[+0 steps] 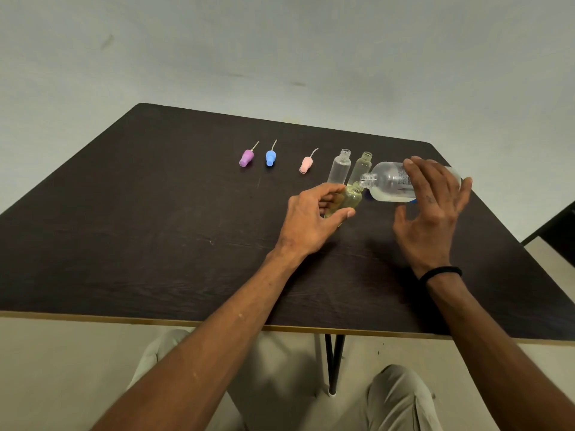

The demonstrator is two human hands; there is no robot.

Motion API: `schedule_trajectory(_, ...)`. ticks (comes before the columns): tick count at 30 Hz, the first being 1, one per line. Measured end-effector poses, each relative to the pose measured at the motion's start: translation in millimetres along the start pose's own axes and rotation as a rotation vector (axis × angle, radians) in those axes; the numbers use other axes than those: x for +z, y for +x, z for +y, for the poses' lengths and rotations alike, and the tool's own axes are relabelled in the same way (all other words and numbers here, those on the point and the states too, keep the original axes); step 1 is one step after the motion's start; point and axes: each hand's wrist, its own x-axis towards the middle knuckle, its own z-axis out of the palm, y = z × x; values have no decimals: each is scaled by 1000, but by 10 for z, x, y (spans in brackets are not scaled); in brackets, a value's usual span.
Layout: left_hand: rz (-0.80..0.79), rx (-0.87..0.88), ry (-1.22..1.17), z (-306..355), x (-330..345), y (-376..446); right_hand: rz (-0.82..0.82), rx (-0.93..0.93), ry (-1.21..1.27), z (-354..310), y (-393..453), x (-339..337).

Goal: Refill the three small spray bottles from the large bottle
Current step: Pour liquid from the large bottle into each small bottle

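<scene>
The large bottle (392, 182) — clear, its pale liquid pooled along the lower side — lies tipped sideways above the dark worktop (155, 231), open neck at the mouth of a small bottle (351, 199) holding yellowish liquid. The right hand (432, 209) grips the large bottle from above, fingers spread; the left hand (311, 219) curls round the small bottle. Its label print is too small to read.

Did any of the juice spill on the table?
No spill shows on the table. The large bottle is tipped on purpose, mouth over the small bottle that the left hand holds.
</scene>
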Motion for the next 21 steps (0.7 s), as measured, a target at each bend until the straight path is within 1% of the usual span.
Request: schedule_trajectory(21,1,0,5,14,1,-9,-9,-13,-10,2,1,-30)
